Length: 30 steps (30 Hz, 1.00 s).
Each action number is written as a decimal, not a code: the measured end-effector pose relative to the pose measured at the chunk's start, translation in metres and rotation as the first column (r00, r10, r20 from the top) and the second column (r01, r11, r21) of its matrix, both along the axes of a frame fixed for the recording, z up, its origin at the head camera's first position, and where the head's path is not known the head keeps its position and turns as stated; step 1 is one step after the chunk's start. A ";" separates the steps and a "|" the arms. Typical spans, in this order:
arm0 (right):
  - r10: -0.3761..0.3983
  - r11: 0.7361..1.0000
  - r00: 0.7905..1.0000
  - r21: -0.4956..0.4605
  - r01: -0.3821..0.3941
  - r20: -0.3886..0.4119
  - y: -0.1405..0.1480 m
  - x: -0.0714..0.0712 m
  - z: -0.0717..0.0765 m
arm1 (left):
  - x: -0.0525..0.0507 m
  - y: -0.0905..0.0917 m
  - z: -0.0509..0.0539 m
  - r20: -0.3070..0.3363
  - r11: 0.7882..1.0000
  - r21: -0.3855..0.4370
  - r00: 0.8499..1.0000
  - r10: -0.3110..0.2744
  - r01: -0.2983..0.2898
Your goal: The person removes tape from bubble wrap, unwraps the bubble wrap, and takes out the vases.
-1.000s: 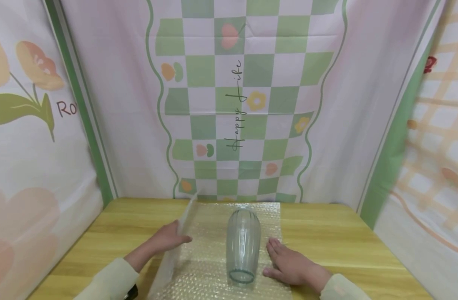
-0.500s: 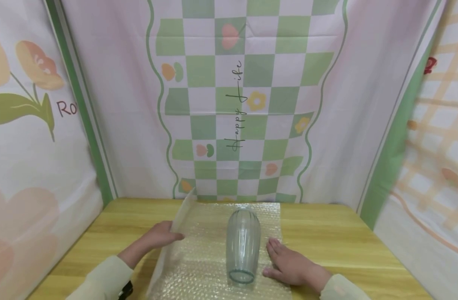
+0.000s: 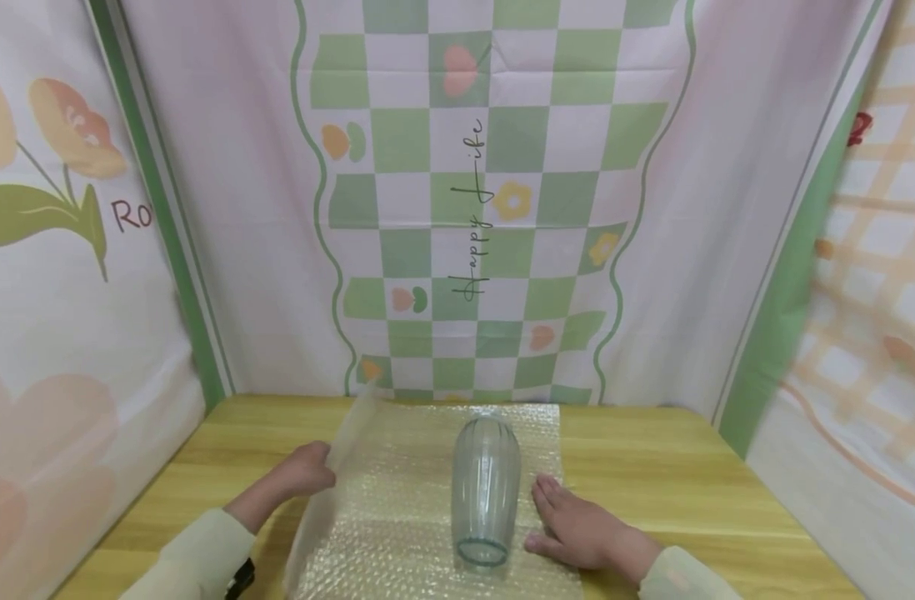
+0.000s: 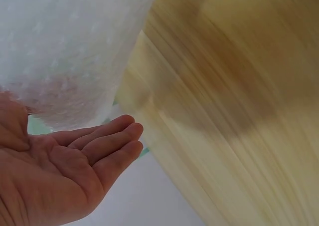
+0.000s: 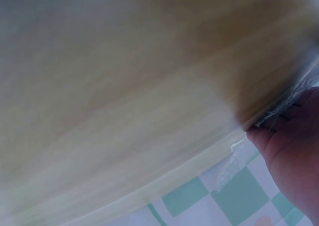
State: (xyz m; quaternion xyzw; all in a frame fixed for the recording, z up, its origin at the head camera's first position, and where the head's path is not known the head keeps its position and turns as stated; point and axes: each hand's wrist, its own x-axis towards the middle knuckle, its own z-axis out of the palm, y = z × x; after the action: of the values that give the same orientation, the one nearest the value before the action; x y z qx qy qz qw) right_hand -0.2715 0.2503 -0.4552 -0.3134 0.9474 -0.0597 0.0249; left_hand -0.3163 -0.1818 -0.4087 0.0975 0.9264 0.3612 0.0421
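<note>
A clear, pale-green ribbed glass vase (image 3: 486, 483) lies on its side on a sheet of bubble wrap (image 3: 401, 500), its round rim or base end toward me. At the sheet's raised left edge, my left hand (image 3: 302, 471) holds the wrap at its thumb; in the left wrist view, the other fingers (image 4: 112, 148) extend fairly straight beneath the wrap. To the right of the vase, my right hand (image 3: 581, 527) lies flat with fingers extended, resting on the sheet's right border without touching the glass. The right wrist view shows only part of that hand (image 5: 294, 146).
Under everything is a wooden table (image 3: 667, 492) with a yellowish grain. A checkered green-and-white curtain (image 3: 457, 208) hangs behind its far edge, and printed cloths (image 3: 75, 317) enclose the left and right sides.
My left hand has moved left, drawing the raised edge of the bubble wrap outward with it. The right hand and the vase have stayed in place.
</note>
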 end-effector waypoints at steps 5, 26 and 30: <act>0.000 1.000 1.000 -0.002 0.000 -0.002 0.000 0.000 -0.001 | 0.003 -0.006 0.002 0.011 1.000 -0.009 1.000 0.005 -0.005; -0.001 1.000 1.000 -0.002 0.001 0.010 0.000 0.000 0.000 | 0.002 -0.023 -0.012 -0.020 0.973 -0.223 0.998 0.054 -0.057; -0.003 1.000 1.000 0.000 0.003 0.009 0.000 0.000 0.000 | 0.002 -0.025 -0.014 -0.052 0.964 -0.259 0.998 0.048 -0.059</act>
State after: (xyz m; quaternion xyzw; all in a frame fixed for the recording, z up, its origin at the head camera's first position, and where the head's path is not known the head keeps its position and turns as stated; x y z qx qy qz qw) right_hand -0.2714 0.2503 -0.4552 -0.3118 0.9477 -0.0610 0.0290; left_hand -0.3140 -0.2070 -0.4232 0.0742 0.9688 0.2351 0.0240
